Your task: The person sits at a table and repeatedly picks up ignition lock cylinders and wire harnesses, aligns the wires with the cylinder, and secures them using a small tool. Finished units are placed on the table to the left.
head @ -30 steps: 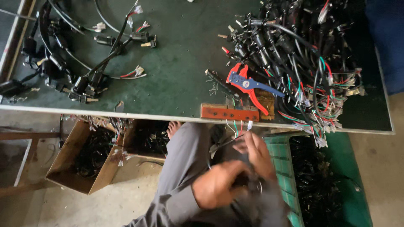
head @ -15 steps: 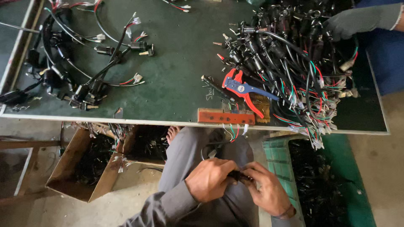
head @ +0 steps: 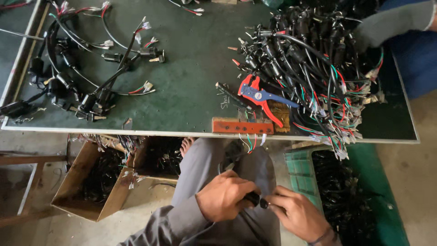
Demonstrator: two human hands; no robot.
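- The small black connector [head: 253,199] sits over my lap, below the near edge of the table [head: 191,82], caught between my two hands.
- My left hand [head: 226,201] is curled nearly closed around the connector's body, fingers wrapped over it and knuckles up.
- My right hand [head: 298,214] is half closed, thumb and forefinger pinched at the connector's end where it pokes out of my left fist; the other fingers are loosely bent.
- Straight above my hands, an orange-red block [head: 242,126] lies on the table's near edge, with a few coloured wire ends [head: 249,142] hanging off the edge below it.
- Just beyond the block lies a red and blue wire stripper [head: 261,98], its handles pointing right.
- Right of the stripper, a big tangled heap of black cables with coloured wire tails [head: 318,73] covers the table.
- At the far right corner of the table, another person's grey-gloved hand [head: 393,25] rests on that heap.
- Far left on the table, a smaller bunch of black cables and plugs [head: 77,77] is spread out.
- Under the table to the left, an open brown cardboard box [head: 88,182] holds dark cables.
- Under the table to the right, a green crate [head: 302,175] stands beside my leg, with dark parts heaped next to it.
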